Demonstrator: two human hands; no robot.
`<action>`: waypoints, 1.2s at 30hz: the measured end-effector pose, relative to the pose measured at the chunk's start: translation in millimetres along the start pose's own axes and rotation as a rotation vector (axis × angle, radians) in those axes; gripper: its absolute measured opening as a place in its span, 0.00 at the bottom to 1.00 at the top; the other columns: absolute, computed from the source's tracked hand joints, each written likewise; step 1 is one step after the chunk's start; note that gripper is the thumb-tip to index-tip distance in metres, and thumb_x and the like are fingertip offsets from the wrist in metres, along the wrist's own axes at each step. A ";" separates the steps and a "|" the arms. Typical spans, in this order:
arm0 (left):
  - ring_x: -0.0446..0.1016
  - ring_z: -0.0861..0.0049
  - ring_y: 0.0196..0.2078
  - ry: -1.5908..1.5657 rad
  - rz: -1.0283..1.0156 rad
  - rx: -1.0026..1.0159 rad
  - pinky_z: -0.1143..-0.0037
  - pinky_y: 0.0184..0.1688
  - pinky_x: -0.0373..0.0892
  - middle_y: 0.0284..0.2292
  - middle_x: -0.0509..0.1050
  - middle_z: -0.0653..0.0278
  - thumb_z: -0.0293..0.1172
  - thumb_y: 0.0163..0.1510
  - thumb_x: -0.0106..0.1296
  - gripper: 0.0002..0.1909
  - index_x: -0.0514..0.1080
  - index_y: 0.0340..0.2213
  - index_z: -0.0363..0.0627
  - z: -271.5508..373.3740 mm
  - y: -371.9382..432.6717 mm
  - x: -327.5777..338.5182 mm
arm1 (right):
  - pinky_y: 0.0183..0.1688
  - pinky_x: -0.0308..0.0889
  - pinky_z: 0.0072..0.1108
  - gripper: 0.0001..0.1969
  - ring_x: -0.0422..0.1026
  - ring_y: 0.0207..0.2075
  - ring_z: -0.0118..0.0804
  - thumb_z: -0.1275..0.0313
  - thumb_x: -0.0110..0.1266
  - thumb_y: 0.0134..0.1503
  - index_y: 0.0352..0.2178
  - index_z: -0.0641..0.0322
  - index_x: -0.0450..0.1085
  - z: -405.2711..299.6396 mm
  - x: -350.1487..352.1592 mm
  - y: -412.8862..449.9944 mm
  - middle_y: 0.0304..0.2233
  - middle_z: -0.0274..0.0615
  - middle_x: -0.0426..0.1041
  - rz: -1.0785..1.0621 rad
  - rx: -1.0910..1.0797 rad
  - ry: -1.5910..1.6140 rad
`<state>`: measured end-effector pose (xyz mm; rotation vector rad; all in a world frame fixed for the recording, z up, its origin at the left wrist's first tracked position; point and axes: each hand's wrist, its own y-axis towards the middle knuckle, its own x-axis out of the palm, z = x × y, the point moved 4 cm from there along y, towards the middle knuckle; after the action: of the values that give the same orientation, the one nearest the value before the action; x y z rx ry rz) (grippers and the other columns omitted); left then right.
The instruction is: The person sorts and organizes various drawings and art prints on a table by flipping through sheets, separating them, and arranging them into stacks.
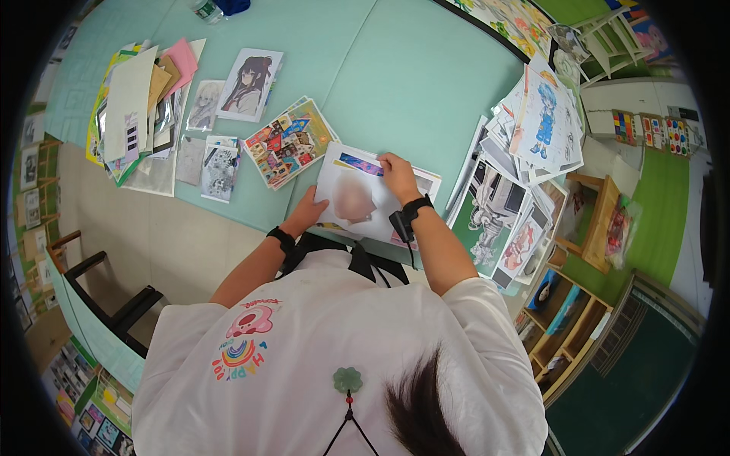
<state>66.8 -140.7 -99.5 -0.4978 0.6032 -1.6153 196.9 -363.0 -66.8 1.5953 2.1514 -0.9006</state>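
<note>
A stack of printed sheets [393,214] lies at the table's near edge, tilted slightly. Its top sheet carries a blurred portrait print [352,198]. My left hand [308,211] grips the stack's left side, thumb on top and fingers partly hidden beneath. Near the stack's upper edge, the bunched fingertips of my right hand [400,178] pinch the paper beside a narrow blue-and-purple picture strip [361,163]. Just beyond, to the left, is a pile of colourful house-pattern picture cards [291,142]. Each wrist wears a black band.
Left on the pale green table [399,74] are a drawing of a dark-haired figure [247,85], smaller prints [219,171] and a heap of folders and papers [128,108]. Tall piles of drawings [542,122] flank the right side. A plastic bottle [206,10] stands at the far edge.
</note>
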 end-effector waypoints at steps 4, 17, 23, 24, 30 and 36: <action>0.70 0.69 0.41 0.050 0.014 0.078 0.74 0.40 0.67 0.42 0.67 0.52 0.27 0.52 0.46 0.23 0.54 0.48 0.32 3.3 0.7 0.3 | 0.44 0.62 0.31 0.12 0.66 0.40 0.53 0.73 0.50 0.49 0.37 0.66 0.67 -9.8 -9.2 -5.3 0.36 0.54 0.69 0.209 -0.176 -0.037; 0.65 0.75 0.46 0.071 -0.097 0.291 0.77 0.45 0.64 0.46 0.65 0.56 0.25 0.53 0.45 0.25 0.53 0.51 0.30 58.0 -25.3 -30.0 | 0.47 0.62 0.26 0.40 0.63 0.48 0.40 0.57 0.62 0.43 0.51 0.70 0.54 76.1 -84.8 -124.9 0.48 0.53 0.60 0.268 0.447 0.661; 0.67 0.77 0.41 0.516 -0.320 0.340 0.79 0.42 0.64 0.39 0.69 0.59 0.24 0.52 0.46 0.17 0.61 0.44 0.37 164.7 -42.3 28.3 | 0.42 0.63 0.23 0.28 0.69 0.38 0.34 0.61 0.60 0.44 0.45 0.64 0.64 -12.3 -140.4 -155.1 0.38 0.44 0.71 -0.270 0.203 0.304; 0.67 0.77 0.41 0.525 -0.349 0.348 0.79 0.42 0.64 0.39 0.69 0.59 0.24 0.52 0.46 0.17 0.61 0.44 0.37 171.7 -38.2 43.5 | 0.42 0.63 0.23 0.28 0.69 0.38 0.34 0.61 0.60 0.44 0.45 0.64 0.64 -8.4 -145.7 -166.2 0.38 0.44 0.71 -0.243 0.218 0.311; 0.70 0.76 0.38 0.431 -0.525 0.513 0.76 0.39 0.65 0.34 0.71 0.60 0.30 0.48 0.54 0.17 0.65 0.39 0.39 198.8 -3.9 152.4 | 0.37 0.64 0.17 0.14 0.69 0.31 0.23 0.78 0.57 0.44 0.36 0.68 0.70 65.8 -180.3 -225.4 0.29 0.33 0.73 -0.059 0.244 0.591; 0.69 0.71 0.42 0.551 -0.252 0.690 0.74 0.44 0.64 0.40 0.70 0.58 0.37 0.48 0.54 0.26 0.61 0.46 0.40 227.7 1.9 284.9 | 0.36 0.66 0.18 0.13 0.71 0.32 0.26 0.81 0.57 0.44 0.35 0.69 0.71 156.8 -227.5 -265.0 0.31 0.37 0.74 0.151 0.445 0.842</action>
<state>175.9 -445.9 67.8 0.4118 0.3435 -2.0816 5.3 -680.7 27.8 2.6990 2.3663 -0.7698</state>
